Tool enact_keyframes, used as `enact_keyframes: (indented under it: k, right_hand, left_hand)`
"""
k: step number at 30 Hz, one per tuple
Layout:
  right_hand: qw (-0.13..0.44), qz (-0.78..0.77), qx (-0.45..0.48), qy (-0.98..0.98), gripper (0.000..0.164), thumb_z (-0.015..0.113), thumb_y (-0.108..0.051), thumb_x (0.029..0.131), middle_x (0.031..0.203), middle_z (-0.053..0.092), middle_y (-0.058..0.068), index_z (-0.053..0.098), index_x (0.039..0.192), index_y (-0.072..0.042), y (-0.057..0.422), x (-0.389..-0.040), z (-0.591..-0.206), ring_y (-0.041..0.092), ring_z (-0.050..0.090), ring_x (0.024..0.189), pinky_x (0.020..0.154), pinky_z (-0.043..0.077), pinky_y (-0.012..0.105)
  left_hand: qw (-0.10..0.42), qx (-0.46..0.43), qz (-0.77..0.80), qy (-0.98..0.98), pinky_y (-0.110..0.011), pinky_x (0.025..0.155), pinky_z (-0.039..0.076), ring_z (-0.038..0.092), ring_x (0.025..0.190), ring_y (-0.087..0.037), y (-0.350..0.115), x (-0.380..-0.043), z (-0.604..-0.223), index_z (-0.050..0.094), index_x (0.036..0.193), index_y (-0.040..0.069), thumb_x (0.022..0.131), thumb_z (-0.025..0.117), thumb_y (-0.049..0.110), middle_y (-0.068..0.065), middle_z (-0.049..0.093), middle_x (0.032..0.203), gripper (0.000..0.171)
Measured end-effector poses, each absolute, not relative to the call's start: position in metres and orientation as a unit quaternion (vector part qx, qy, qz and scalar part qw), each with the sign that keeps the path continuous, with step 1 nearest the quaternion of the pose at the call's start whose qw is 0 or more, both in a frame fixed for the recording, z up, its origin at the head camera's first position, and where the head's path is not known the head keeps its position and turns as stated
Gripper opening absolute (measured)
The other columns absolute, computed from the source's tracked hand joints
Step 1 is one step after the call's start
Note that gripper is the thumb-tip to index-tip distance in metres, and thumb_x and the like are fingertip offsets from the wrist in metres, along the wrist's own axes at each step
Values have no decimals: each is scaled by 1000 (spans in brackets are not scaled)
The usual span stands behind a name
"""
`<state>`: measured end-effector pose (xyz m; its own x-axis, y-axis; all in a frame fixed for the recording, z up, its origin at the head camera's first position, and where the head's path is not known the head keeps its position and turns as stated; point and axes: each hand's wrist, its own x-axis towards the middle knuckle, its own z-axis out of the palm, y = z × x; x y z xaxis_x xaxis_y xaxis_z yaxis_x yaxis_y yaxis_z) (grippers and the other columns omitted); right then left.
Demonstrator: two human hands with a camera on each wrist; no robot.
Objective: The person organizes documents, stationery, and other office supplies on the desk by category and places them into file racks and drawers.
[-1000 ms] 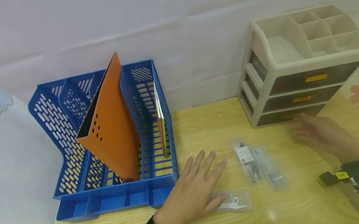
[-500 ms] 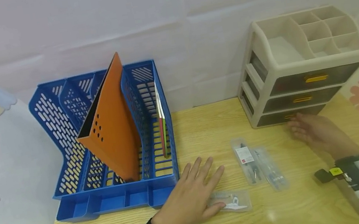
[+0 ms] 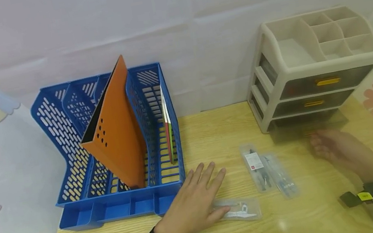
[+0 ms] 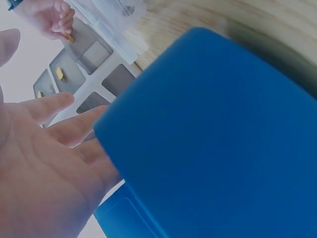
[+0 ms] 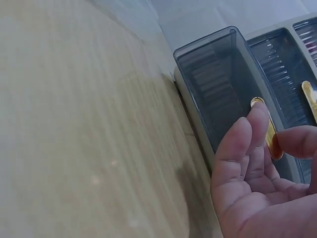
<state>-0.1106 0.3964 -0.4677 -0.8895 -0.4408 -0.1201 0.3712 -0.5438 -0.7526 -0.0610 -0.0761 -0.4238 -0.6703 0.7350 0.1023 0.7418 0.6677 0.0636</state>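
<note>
My right hand (image 3: 340,151) pinches the yellow handle (image 5: 272,140) of the bottom drawer (image 3: 287,134), a see-through grey one. That drawer is pulled part of the way out of the cream drawer cabinet (image 3: 279,79); the two drawers above are flush. The right wrist view shows the fingertips on the handle, with the drawer's open top (image 5: 213,84) behind. My left hand (image 3: 188,212) is flat with spread fingers, by the front corner of the blue desk organizer (image 3: 120,206). Its thumb overlaps a clear packet (image 3: 242,210) with white pieces inside. In the left wrist view the organizer hides part of its fingers.
Two slim clear packets, one with a white label (image 3: 254,160) and one with blue-grey contents (image 3: 281,177), lie between the hands. An orange folder (image 3: 118,132) and thin booklets (image 3: 168,132) stand in the organizer. A white cloth (image 3: 175,31) hangs behind the table.
The right hand has drawn the bottom drawer outward, toward me, from its closed position. My left hand has shifted slightly to the left.
</note>
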Motion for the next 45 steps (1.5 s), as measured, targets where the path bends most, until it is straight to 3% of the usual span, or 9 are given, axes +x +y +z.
enact_keyframes:
  k: [10,27,35,40,45]
  right_hand:
    - [233,-870,-56,430,51,20,-6,112,106,75,8,70,115,0,396,-82,-468,18,73,94,86,62,27]
    - [239,-856,-48,456,52,18,-8,113,102,74,2,70,113,-3,398,-48,-473,8,70,86,74,61,20]
    - [242,-837,-61,488,54,16,-9,114,102,73,0,70,114,-5,398,-45,-471,6,68,84,71,59,19]
    - [265,-816,-93,505,58,12,-9,113,108,75,1,70,114,-8,396,-41,-465,10,72,91,79,62,25]
    - [243,-779,-143,560,58,14,1,111,117,76,3,70,122,-9,379,-35,-451,15,73,105,92,61,30]
  left_hand:
    - [51,-406,-47,-911,-54,118,41,44,147,-40,-71,-62,-422,37,160,17,96,57,67,-15,42,163,83]
    - [5,-388,-71,-919,-52,118,42,45,146,-39,-59,-54,-427,41,158,15,94,66,60,-16,41,163,82]
    - [-79,-375,-63,-921,-52,117,43,47,144,-36,-50,-51,-433,45,156,17,92,70,58,-13,43,161,80]
    - [-77,-382,-59,-919,-42,108,51,57,129,-25,-49,-49,-434,53,148,17,88,76,58,-8,57,146,76]
    - [-41,-401,-49,-914,-27,81,53,54,94,-14,-52,-45,-432,67,124,15,84,82,53,-1,63,112,58]
